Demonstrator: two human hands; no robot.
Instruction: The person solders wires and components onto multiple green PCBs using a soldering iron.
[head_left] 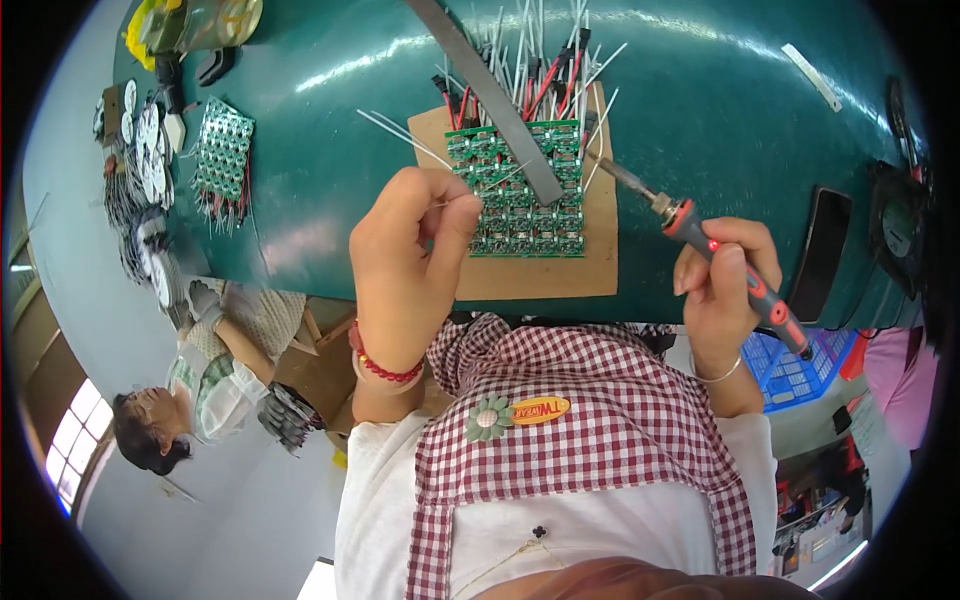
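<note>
One bar (488, 95) partly hides boards (515, 222); left hand (410, 235) pinches wire (508, 177), right hand (728, 275) soldering iron (688, 226).

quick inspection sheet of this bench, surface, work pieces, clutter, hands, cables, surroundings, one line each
Surface: green table, shiny; cardboard sheet under the work.
Work pieces: green circuit board panel on the cardboard, gray strip slanting across it.
Clutter: phone at right; second board panel and white pieces at left.
Left hand: pinches a thin strand over the panel.
Right hand: grips a soldering iron, tip near the panel's right edge; contact unclear.
Cables: red and white wires bunched at the panel's far edge.
Surroundings: another person at left, gloved; blue crate at lower right.
</note>
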